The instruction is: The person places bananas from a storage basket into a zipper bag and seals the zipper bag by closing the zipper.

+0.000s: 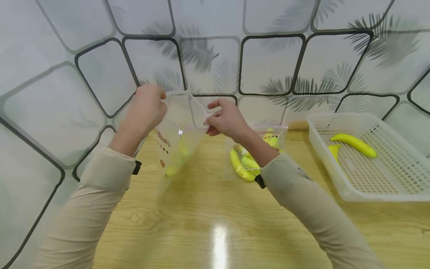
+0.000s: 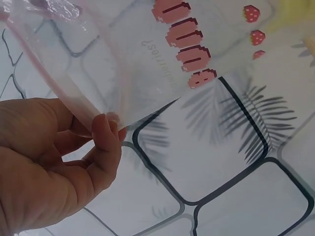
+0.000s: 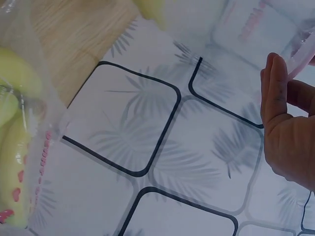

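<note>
A clear plastic zip bag (image 1: 174, 145) with pink lettering and printed strawberries hangs over the table, its mouth spread at the top. Yellow fruit (image 1: 179, 157) shows through its lower part. My left hand (image 1: 147, 106) pinches one side of the rim between thumb and fingers, as the left wrist view shows on the pink zip edge (image 2: 64, 96). On the opposite side my right hand (image 1: 228, 119) pinches the rim as well. Behind the right forearm, a second clear bag (image 1: 280, 134) lies on the table with several bananas (image 1: 240, 166) inside.
A white perforated plastic basket (image 1: 352, 196) stands on the right with a banana (image 1: 356, 145) and another yellow fruit (image 1: 333, 151) in it. The wooden table (image 1: 188, 220) meets a wall covering (image 1: 272, 63) patterned with rounded outlines and leaves, just behind the bags.
</note>
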Demonstrator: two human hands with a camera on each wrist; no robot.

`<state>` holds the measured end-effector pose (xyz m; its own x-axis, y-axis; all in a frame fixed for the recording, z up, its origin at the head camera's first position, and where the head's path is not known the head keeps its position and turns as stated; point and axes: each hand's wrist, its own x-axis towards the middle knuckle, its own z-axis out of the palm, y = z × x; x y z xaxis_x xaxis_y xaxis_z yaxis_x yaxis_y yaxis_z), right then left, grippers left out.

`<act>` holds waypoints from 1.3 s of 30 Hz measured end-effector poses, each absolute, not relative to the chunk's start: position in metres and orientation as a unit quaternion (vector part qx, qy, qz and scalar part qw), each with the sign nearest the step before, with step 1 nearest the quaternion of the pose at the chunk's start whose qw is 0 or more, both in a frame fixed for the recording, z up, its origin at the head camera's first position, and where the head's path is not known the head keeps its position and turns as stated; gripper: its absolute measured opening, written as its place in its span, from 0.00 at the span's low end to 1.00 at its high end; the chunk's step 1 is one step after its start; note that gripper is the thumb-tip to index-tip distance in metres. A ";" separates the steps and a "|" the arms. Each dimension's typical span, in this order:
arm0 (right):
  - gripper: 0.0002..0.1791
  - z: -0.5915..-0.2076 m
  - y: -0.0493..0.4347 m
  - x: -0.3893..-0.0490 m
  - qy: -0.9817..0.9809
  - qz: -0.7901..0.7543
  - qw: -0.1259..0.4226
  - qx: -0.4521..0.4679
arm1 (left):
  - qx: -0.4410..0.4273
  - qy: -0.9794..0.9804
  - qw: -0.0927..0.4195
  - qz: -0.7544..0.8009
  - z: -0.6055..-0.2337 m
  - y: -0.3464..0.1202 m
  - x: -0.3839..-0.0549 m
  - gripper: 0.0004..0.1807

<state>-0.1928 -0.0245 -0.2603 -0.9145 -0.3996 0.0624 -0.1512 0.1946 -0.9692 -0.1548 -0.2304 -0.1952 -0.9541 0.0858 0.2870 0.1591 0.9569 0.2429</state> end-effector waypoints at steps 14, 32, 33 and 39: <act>0.26 -0.340 0.031 -0.190 0.757 -0.620 0.173 -0.111 | -0.104 -0.948 0.143 -0.265 -0.265 -0.172 -0.151 0.19; 0.29 -0.378 0.092 -0.179 0.812 -0.525 0.206 -0.150 | -0.117 -0.912 0.213 -0.330 -0.346 -0.114 -0.128 0.16; 0.29 -0.377 0.097 -0.179 0.819 -0.514 0.198 -0.158 | -0.113 -0.909 0.222 -0.334 -0.350 -0.114 -0.126 0.16; 0.27 -0.355 0.142 -0.184 0.861 -0.466 0.119 -0.166 | -0.103 -0.897 0.247 -0.351 -0.369 -0.112 -0.122 0.16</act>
